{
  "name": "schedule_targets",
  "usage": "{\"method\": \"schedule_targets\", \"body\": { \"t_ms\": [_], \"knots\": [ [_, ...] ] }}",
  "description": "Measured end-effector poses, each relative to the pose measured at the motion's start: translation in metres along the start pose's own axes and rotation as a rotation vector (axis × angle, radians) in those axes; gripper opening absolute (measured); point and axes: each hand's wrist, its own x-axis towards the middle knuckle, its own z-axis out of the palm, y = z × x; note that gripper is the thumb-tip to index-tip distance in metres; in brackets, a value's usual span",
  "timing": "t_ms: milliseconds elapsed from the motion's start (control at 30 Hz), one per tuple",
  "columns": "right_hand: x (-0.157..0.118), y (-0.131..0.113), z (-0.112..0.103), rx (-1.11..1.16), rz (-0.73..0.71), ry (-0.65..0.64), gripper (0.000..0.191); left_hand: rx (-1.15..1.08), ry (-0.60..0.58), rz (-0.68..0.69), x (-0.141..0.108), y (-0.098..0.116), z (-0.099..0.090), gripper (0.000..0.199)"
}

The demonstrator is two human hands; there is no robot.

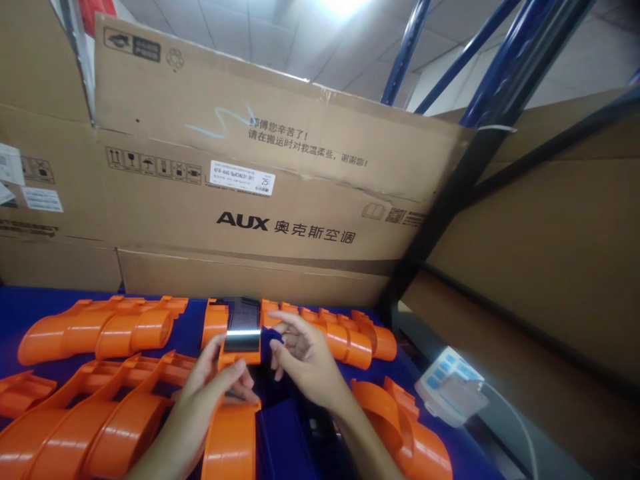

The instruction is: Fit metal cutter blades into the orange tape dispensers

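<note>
Blue surface [191, 335], orange piece [241, 358] in left fingers [229, 376]

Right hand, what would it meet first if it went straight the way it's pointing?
The right hand would likely meet the blue part, perhaps already touching it; just past that is the orange piece in the left hand. Depth is unclear.

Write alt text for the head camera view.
A left hand holds an orange plastic piece with a toothed strip while the right hand touches a blue part beside it. Curved orange pieces lie in rows on a blue surface before cardboard marked AUX.
</note>
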Motion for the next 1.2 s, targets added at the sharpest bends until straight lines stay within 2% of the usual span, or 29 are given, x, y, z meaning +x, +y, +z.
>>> {"method": "schedule_targets", "body": {
  "t_ms": [100, 200, 300, 467, 567, 700, 800, 900, 1033, 1200],
  "knots": [
    [-0.003, -0.003, 0.002, 0.03, -0.027, -0.027, 0.046, 0.002, 0.006, 0.001, 0.001, 0.0, 0.0, 0.041],
    [-0.003, -0.002, 0.002, 0.022, -0.02, -0.038, 0.027, 0.004, 0.011, -0.003, 0.001, 0.0, 0.001, 0.043],
    [0.0, 0.002, 0.0, 0.06, 0.02, -0.002, 0.017, 0.023, 0.017, -0.007, 0.002, 0.0, 0.002, 0.042],
    [0.004, 0.003, 0.002, 0.086, -0.015, 0.114, 0.029, 0.032, 0.01, 0.002, 0.003, -0.002, 0.001, 0.035],
    [0.002, 0.001, 0.007, 0.031, -0.037, 0.15, 0.03, 0.043, 0.047, 0.002, 0.003, -0.001, 0.001, 0.04],
    [0.0, -0.002, 0.011, 0.03, 0.015, 0.176, 0.032, 0.104, 0.057, 0.003, 0.002, 0.002, 0.002, 0.048],
    [-0.001, -0.004, 0.011, 0.135, 0.005, 0.183, 0.03, 0.104, 0.058, 0.001, 0.003, 0.002, 0.001, 0.052],
    [-0.004, -0.005, 0.012, 0.239, -0.037, 0.189, 0.037, 0.115, 0.058, -0.032, 0.006, 0.0, -0.002, 0.062],
    [-0.01, -0.002, 0.014, 0.216, -0.039, 0.191, 0.025, 0.125, 0.072, -0.035, 0.008, -0.002, -0.004, 0.072],
    [-0.017, 0.006, 0.024, 0.22, -0.068, 0.267, 0.02, 0.142, 0.088, -0.045, 0.006, -0.004, -0.005, 0.078]
  ]
}}
